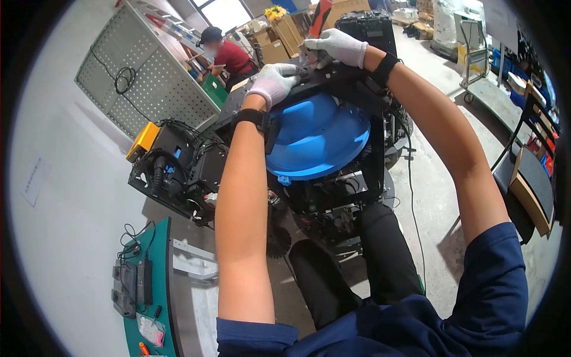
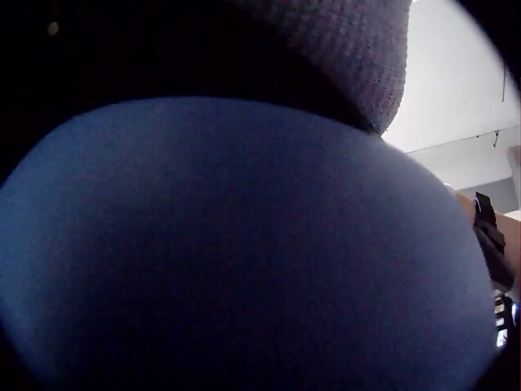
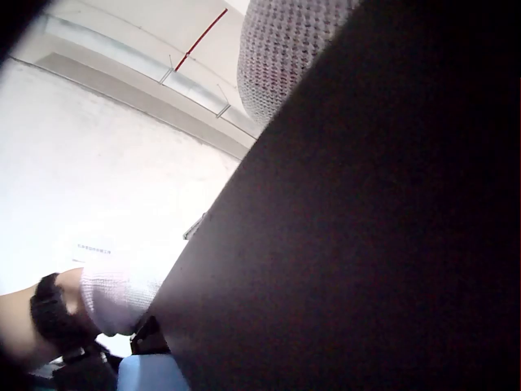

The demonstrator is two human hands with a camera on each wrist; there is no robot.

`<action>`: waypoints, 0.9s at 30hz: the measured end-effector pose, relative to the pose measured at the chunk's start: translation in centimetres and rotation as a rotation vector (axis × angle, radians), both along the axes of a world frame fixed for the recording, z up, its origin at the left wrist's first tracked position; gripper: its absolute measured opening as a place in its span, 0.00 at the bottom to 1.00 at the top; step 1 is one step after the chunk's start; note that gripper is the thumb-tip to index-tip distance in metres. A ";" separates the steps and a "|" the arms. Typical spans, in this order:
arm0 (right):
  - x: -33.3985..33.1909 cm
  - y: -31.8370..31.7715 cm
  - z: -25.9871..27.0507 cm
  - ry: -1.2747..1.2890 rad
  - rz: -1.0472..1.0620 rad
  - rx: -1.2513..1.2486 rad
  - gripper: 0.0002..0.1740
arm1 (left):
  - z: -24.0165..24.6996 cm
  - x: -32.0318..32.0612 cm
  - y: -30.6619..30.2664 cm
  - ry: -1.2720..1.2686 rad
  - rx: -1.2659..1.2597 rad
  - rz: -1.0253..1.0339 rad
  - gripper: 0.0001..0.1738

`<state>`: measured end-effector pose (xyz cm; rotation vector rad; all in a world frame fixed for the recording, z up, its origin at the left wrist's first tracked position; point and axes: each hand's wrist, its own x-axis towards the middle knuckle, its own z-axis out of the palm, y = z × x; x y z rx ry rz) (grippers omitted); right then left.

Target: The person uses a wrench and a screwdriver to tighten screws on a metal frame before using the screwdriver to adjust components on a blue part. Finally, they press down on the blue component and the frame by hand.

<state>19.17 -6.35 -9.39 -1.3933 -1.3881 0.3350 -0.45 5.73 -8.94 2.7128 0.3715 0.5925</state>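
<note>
Both hands wear pale knit gloves. At the top centre of the head view, the right hand (image 1: 338, 47) pinches a tool with a red and black handle (image 1: 320, 19), which stands tilted with its handle upward. To its left, the left hand (image 1: 276, 82) rests on the black frame (image 1: 333, 78), its fingertips near the tool's lower end; what they touch is hidden. Below the hands a rounded blue shell (image 1: 318, 140) sits inside the frame. The blue surface (image 2: 244, 244) fills most of the left wrist view, a dark panel (image 3: 350, 220) most of the right.
Another black machine with a yellow part (image 1: 143, 141) stands at left, near a perforated grey panel (image 1: 148, 71). A green-topped table (image 1: 163, 297) holds black devices and cables. Behind is a person in red (image 1: 235, 62). At right are a chair (image 1: 532, 178), a cart (image 1: 493, 98) and a floor cable (image 1: 414, 208).
</note>
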 end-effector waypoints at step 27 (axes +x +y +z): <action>-0.9 -1.9 0.7 -0.035 -0.071 -0.088 0.24 | 0.5 0.2 -1.5 0.048 0.001 0.204 0.24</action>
